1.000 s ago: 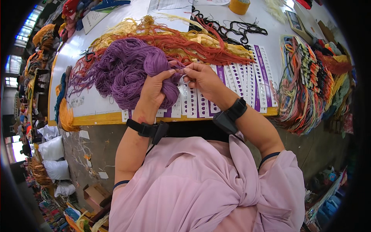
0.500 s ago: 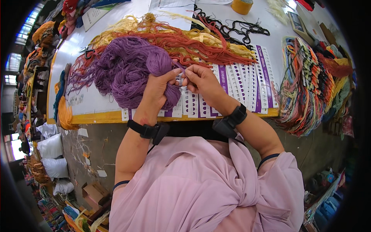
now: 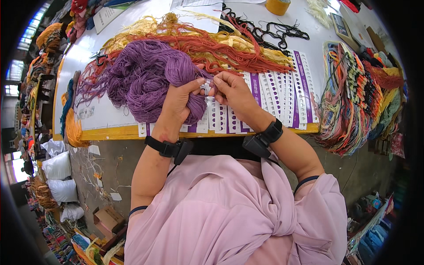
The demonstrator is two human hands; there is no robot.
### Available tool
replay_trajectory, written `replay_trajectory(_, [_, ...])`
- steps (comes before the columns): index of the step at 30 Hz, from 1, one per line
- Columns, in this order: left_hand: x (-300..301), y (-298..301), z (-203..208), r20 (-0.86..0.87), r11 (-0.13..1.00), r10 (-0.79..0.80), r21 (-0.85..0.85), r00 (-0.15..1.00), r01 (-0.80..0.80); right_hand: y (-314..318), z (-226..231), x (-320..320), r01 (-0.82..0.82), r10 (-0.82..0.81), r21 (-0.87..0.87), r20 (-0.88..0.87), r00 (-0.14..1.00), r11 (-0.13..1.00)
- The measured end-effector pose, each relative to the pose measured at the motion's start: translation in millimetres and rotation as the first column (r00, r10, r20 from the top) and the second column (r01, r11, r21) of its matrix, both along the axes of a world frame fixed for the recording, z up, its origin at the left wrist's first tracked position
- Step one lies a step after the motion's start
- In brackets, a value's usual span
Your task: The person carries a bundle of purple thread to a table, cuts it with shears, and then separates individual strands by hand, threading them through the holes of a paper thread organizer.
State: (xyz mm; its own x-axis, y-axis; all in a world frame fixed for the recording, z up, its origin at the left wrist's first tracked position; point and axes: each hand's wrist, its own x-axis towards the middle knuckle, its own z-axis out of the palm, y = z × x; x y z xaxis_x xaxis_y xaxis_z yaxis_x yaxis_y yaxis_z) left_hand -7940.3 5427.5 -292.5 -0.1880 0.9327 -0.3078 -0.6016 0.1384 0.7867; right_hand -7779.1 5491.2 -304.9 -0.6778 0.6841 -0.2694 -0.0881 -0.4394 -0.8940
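A big, loose skein of purple yarn [image 3: 145, 81] is heaped near the table's front edge. My left hand [image 3: 180, 99] is closed around its right end, thumb on top, and yarn bulges above and below the fingers. Close beside it, my right hand [image 3: 236, 93] pinches with thumb and forefinger at a short purple strand running from the skein. The fingertips of both hands almost meet, and a small whitish patch shows between them; I cannot make out what it is. White cards with punched holes and purple bands [image 3: 274, 95] lie in an overlapping row under and beyond my right hand.
Rust-red yarn [image 3: 212, 48] and pale yellow yarn [image 3: 128, 40] stretch behind the skein. Black yarn [image 3: 282, 33] and a yellow tape roll [image 3: 277, 6] lie farther back. Dark-handled scissors [image 3: 101, 59] rest at left. Multicoloured hanks [image 3: 349, 97] hang over the right edge, orange yarn [image 3: 74, 128] over the left.
My right fingers have curled a little more and shifted slightly at the strand. My left hand keeps its hold on the purple yarn, nearly unmoved.
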Motion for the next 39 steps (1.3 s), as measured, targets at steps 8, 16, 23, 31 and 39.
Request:
replay_trajectory(8, [0.1, -1.5, -0.3, 0.013, 1.0, -0.011, 0.016, 1.0, 0.011, 0.3, -1.8, 1.1, 0.011, -0.011, 0.002, -0.025, 1.0, 1.0])
replay_trajectory(16, [-1.1, -2.2, -2.4, 0.024, 1.0, -0.023, 0.019, 0.999, 0.023, 0.1, -4.4, 1.4, 0.015, -0.014, 0.007, -0.016, 1.0, 1.0])
replay_trajectory(23, [0.4, -2.9, 0.4, 0.006, 1.0, -0.013, 0.029, 1.0, 0.013, -0.8, -0.8, -0.5, 0.058, -0.059, -0.003, -0.032, 0.998, 0.998])
replay_trajectory(31, [-1.6, -3.4, -3.4, 0.033, 0.999, -0.024, 0.047, 0.999, 0.022, -1.2, -1.6, 0.3, 0.047, -0.046, 0.01, -0.037, 0.998, 0.999])
replay_trajectory(39, [-1.0, -3.5, -5.5, 0.001, 0.999, -0.019, 0.039, 1.0, 0.019, 2.4, 2.2, 1.3, -0.064, 0.058, 0.097, 0.067, 0.996, 0.993])
